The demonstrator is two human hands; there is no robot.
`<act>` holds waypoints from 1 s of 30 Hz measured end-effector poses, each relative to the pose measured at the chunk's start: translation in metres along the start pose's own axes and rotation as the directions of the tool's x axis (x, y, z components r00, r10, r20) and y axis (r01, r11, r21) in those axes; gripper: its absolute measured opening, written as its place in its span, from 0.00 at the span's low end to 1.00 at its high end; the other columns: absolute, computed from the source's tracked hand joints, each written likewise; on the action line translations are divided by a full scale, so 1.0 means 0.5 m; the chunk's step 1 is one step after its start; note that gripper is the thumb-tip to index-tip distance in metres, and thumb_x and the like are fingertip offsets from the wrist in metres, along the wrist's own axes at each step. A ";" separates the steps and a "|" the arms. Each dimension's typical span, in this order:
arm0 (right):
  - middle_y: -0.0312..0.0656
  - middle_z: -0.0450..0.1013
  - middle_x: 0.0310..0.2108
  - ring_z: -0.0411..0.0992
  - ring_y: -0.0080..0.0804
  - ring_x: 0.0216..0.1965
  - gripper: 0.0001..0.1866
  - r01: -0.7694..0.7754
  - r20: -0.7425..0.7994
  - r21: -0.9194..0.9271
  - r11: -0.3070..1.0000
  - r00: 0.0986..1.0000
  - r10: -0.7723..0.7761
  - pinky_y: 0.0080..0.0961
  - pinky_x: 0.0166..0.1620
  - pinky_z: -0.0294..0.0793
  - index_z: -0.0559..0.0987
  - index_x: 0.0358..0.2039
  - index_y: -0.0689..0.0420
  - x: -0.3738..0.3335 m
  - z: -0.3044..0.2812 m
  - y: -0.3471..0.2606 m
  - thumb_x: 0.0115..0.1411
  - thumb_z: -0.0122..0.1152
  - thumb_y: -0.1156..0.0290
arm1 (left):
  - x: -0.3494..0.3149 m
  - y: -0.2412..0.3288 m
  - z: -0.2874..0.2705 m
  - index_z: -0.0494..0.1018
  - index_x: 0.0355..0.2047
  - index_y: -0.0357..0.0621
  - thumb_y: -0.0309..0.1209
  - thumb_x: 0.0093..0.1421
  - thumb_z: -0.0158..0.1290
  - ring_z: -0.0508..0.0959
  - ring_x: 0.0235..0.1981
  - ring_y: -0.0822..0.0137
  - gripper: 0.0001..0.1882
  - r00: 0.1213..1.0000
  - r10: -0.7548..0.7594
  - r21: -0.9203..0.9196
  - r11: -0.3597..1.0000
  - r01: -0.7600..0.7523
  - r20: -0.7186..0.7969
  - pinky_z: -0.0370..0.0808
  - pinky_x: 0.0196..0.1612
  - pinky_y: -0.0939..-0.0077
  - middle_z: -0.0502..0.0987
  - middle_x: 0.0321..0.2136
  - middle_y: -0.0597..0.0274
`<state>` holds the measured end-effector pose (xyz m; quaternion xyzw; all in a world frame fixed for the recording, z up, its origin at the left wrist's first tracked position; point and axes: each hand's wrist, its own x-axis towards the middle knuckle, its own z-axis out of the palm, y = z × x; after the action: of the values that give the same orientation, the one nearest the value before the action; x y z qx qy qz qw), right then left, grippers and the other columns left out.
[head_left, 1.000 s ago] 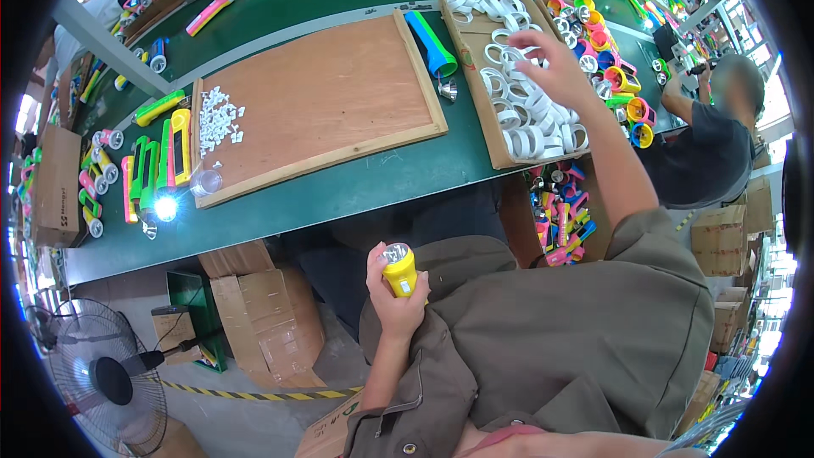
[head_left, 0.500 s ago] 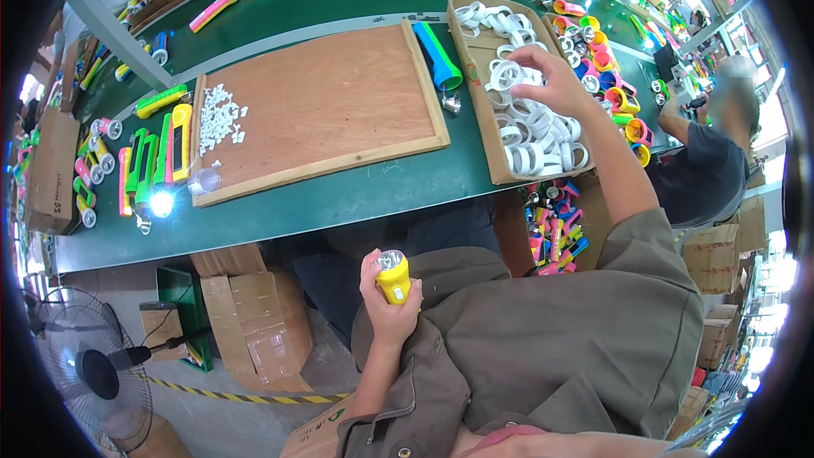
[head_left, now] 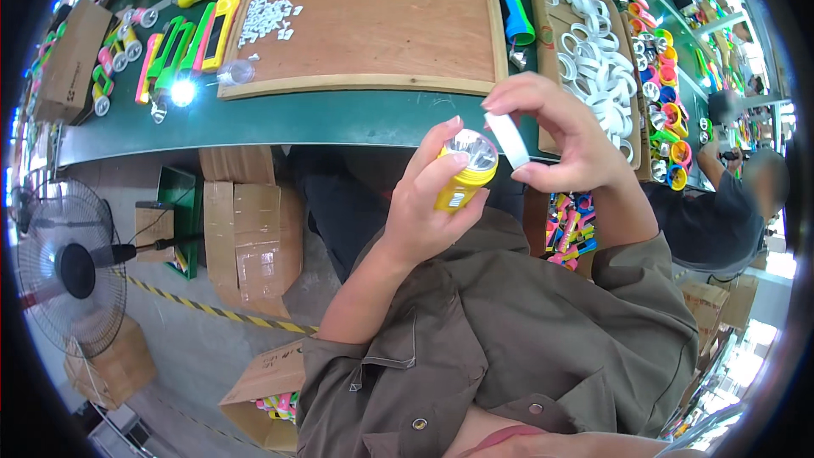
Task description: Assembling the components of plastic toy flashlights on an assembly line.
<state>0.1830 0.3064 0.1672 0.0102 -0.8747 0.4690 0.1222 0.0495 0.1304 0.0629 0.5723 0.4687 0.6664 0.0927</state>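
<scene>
My left hand [head_left: 434,195] is wrapped round a yellow flashlight [head_left: 458,189], its round silver reflector facing up. Between the thumb and fingers of my right hand [head_left: 564,131] is a white plastic ring [head_left: 509,141], held edge-on just right of the flashlight head and apart from it. Behind my right hand stands a cardboard box of loose white rings [head_left: 598,68]. Both hands are in front of the table's near edge, above my lap.
A wooden board [head_left: 365,25] with a raised rim carries small white pieces [head_left: 270,13]. Left of it lie several coloured flashlights [head_left: 174,51], one lit. A blue and green flashlight [head_left: 515,13] lies beside the box. A fan [head_left: 75,270] stands at lower left; another person [head_left: 712,212] sits at right.
My right hand has come from the ring box toward me with a white ring. My left hand has raised the flashlight up and to the right, so the two are now close together.
</scene>
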 end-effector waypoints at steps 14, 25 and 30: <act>0.55 0.67 0.57 0.68 0.54 0.56 0.39 0.109 -0.128 -0.335 0.936 0.979 -0.159 0.41 0.58 0.70 0.66 0.62 0.63 0.015 0.129 -0.028 0.50 0.71 0.73 | -0.019 0.004 -0.026 0.56 0.61 0.57 0.18 0.51 0.65 0.67 0.62 0.35 0.42 0.993 0.045 0.130 0.990 -0.059 0.108 0.76 0.56 0.57 0.45 0.67 0.21; 0.52 0.72 0.52 0.72 0.51 0.52 0.31 0.156 -0.176 -0.399 0.903 0.954 -0.242 0.40 0.54 0.74 0.72 0.56 0.63 0.021 0.147 -0.020 0.49 0.68 0.73 | -0.008 0.059 -0.005 0.63 0.51 0.36 0.32 0.49 0.68 0.82 0.40 0.44 0.34 0.922 -0.376 0.154 0.910 0.386 -0.090 0.79 0.38 0.61 0.77 0.39 0.42; 0.53 0.72 0.54 0.72 0.50 0.54 0.27 0.027 -0.262 -0.359 0.933 0.956 -0.129 0.39 0.57 0.72 0.73 0.56 0.61 0.019 0.157 -0.006 0.56 0.65 0.73 | -0.038 0.057 0.004 0.63 0.47 0.37 0.32 0.51 0.66 0.82 0.34 0.42 0.28 0.864 -0.494 0.259 0.826 0.500 -0.093 0.79 0.34 0.58 0.79 0.33 0.43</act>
<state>0.1581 0.2414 0.1301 -0.0435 -0.9168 0.2965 0.2638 0.0690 0.1036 0.0706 0.4303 0.6900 0.5542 0.1776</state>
